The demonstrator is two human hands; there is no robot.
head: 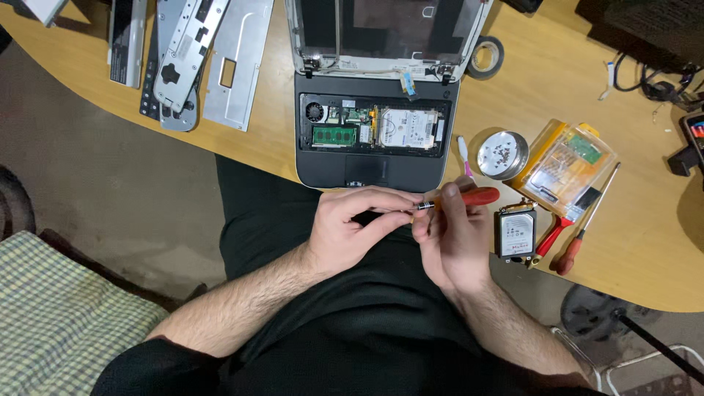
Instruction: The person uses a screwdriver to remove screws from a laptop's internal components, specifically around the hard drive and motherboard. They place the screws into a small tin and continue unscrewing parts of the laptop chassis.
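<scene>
**Both hands on the red-handled screwdriver, above your lap**

You hold the red-handled screwdriver just off the table's near edge, in front of the opened laptop. Your right hand is clenched around the red handle, with its end sticking out past your fingers toward the right. Your left hand pinches the metal tip end between thumb and fingertips, so the two hands meet at the shaft.

The laptop lies on the wooden table with its keyboard cover off, showing a green memory module, a small fan and a silver hard drive in its bay. Just right of your right hand a loose hard drive sits at the table's edge. Beside it lie two more red-handled tools, a yellow bit case and a round tin holding small screws. A roll of black tape rests near the laptop's hinge. Removed silver panels lie at the far left.
</scene>
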